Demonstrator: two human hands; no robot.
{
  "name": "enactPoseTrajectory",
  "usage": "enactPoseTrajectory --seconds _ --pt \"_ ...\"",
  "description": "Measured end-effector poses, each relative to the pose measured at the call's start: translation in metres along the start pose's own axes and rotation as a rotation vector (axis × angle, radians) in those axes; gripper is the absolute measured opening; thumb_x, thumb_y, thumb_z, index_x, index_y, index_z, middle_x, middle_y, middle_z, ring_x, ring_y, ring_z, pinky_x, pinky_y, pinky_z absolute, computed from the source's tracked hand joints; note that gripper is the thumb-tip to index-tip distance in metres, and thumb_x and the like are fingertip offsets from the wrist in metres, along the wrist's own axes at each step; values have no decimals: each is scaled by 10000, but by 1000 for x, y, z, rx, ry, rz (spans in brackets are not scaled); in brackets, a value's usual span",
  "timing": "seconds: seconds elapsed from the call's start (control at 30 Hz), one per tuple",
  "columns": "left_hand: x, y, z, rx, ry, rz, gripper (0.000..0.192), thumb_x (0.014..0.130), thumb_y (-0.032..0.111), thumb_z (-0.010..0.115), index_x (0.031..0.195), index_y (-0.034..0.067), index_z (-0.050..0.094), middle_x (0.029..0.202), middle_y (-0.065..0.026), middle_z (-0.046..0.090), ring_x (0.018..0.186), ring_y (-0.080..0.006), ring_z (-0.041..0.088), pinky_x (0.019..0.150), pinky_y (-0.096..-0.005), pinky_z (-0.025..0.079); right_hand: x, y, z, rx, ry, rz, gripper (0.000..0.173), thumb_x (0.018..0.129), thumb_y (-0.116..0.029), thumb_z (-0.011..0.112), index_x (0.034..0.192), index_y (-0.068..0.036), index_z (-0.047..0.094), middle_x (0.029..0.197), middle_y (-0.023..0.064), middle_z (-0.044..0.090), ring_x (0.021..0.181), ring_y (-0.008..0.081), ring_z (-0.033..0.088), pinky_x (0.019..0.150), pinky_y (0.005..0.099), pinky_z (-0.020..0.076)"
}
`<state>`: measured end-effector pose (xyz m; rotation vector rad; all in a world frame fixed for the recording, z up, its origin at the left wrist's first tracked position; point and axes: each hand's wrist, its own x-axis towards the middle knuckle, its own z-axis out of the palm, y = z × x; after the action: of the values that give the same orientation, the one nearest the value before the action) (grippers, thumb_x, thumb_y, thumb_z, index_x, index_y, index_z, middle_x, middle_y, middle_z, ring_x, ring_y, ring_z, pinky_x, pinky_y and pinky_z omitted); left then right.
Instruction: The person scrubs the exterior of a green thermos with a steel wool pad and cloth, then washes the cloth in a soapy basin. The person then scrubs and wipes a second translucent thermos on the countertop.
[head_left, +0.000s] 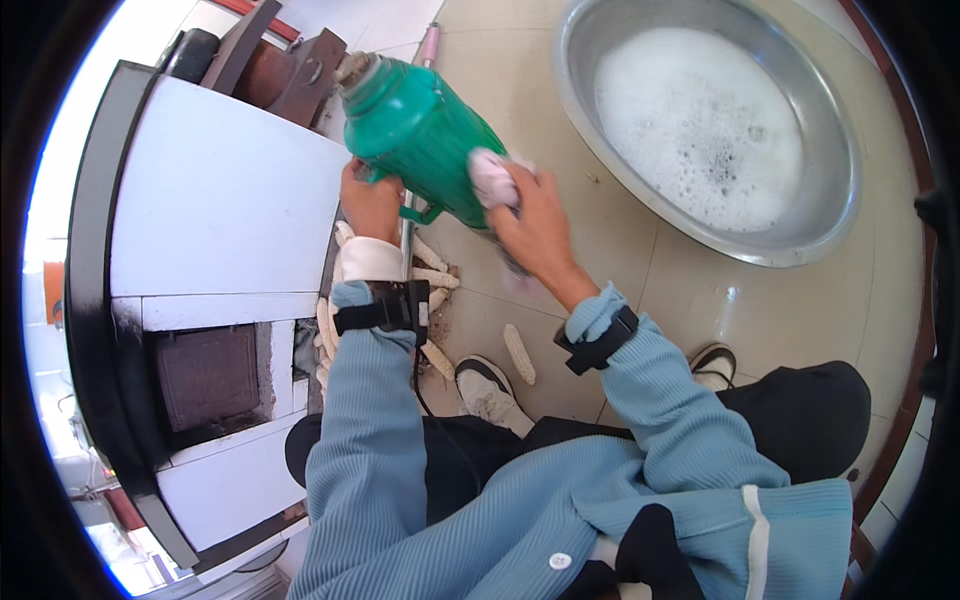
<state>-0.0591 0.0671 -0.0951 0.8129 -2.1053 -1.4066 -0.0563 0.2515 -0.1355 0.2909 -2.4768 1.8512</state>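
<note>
A green thermos flask (420, 127) is held tilted above the floor, its cork stopper (354, 69) toward the upper left. My left hand (371, 201) grips it by the green handle on its near side. In my right hand (534, 221) is a bunched pale pink cloth (496, 176), pressed against the side of the flask near its lower end. Part of the cloth hangs blurred below the fingers. To the right of the flask stands a large metal basin (600, 142) of foamy water (697, 127).
A white-tiled stove (232, 195) with a dark metal door (206, 375) is at the left. Corn cobs (435, 277) lie heaped along its base, and one loose cob (519, 354) rests near my shoe (491, 394). A pink-handled rod (430, 45) stretches behind the flask.
</note>
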Motion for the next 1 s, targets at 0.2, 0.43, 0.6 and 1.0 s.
enactPoseTrajectory --seconds 0.2,0.43,0.6,1.0 --pt "13 9 8 -55 -26 127 351 677 -39 599 1008 -70 488 743 -117 583 571 -172 559 465 -279 450 42 -36 51 203 229 -568 478 674 -24 572 1133 -151 537 1067 164 446 942 351 484 782 399 444" --pt "26 -9 -20 -185 199 -162 530 625 -118 535 1118 -68 349 680 -147 555 485 -179 509 457 -283 438 34 51 78 256 75 121 386 740 -129 632 1117 -135 547 1075 154 487 911 321 545 782 400 461" --pt "15 -15 -17 -99 102 26 550 605 -118 549 1115 -41 359 665 -125 540 504 -176 507 448 -262 390 28 65 68 274 2 486 396 729 -141 618 1119 -129 550 1049 163 522 918 329 549 813 400 453" --pt "9 -18 -36 -301 186 -135 631 600 -168 540 1169 -41 296 637 -94 500 462 -152 432 475 -286 401 96 49 77 16 -136 264 276 774 -168 558 1045 -119 571 1017 160 574 899 360 571 798 454 449"
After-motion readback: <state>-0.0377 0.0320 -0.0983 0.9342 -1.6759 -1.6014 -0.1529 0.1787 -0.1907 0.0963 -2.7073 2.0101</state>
